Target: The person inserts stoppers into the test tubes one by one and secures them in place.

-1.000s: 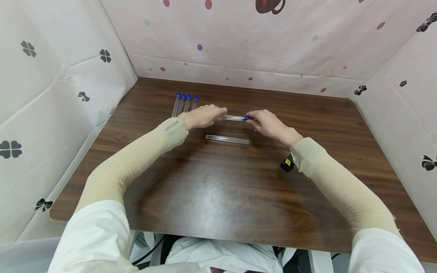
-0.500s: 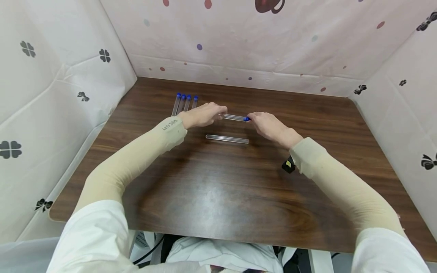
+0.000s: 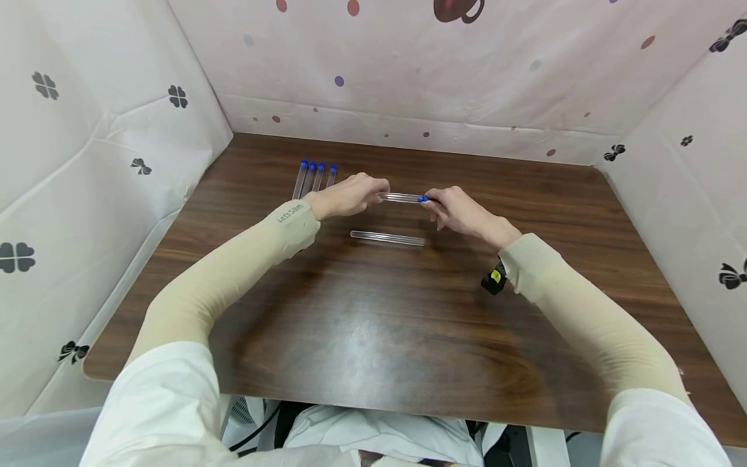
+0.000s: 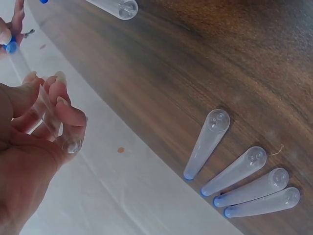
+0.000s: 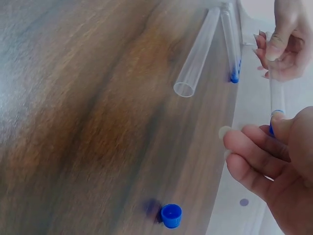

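My left hand (image 3: pixel 350 194) holds a clear test tube (image 3: pixel 403 197) near its rounded end, raised above the table. At the tube's other end my right hand (image 3: pixel 463 211) pinches a blue cap (image 3: pixel 424 199) between thumb and finger. The left wrist view shows the tube (image 4: pixel 20 63) lying across my left palm and fingers. In the right wrist view, the cap (image 5: pixel 272 129) sits at the tube's mouth, partly hidden by my thumb. A second test tube (image 3: pixel 388 238), uncapped, lies on the table in front of my hands.
Several blue-capped test tubes (image 4: pixel 257 187) lie side by side at the back left, beyond my left forearm. A loose blue cap (image 5: pixel 171 215) stands on the wooden table (image 3: pixel 350 363). Patterned white sheets (image 3: pixel 373 97) border the back and both sides.
My right hand has turned at the cap and its lower fingers now spread out more than half a second ago. The held tube's capped end has risen slightly. My left hand stays nearly still.
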The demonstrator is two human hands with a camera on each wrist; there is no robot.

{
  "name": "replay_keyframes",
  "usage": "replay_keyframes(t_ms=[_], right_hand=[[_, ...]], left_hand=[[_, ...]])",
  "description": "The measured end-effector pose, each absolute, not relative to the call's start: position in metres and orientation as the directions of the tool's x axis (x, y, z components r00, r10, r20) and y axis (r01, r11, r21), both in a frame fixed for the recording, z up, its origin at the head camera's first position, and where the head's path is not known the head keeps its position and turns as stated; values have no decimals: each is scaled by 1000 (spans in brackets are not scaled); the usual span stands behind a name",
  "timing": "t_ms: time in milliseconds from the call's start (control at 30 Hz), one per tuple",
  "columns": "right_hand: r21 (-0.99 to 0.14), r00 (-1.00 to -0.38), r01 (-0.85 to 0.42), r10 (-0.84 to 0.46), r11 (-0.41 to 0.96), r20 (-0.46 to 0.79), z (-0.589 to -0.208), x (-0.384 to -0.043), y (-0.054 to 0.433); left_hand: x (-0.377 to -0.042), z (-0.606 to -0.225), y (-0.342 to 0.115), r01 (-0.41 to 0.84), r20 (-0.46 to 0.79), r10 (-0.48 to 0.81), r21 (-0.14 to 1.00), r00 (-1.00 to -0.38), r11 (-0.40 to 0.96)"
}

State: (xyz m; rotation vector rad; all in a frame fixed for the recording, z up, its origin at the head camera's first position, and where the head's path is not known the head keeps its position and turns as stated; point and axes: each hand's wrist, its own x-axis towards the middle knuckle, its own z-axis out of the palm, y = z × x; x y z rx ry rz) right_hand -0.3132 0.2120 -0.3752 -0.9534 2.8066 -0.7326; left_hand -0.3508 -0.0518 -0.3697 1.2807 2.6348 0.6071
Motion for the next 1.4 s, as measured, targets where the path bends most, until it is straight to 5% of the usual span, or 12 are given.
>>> replay_keyframes(t_ms=[467,733,1400], right_hand=[[-680,-857,-410,-513,608,59,-367,-321,218],[-657,-875,-399,-479,640,65,-369,-321,216],[-774,-869,-319,-495,547,8,-371,-320,217]], left_hand=[[-353,-370,-54,682,74,773,527,-630,506],[-351,-370,-52,662,69,743,515,-665,545],[-351,-368,-47,789,249,778,417,-577,451]])
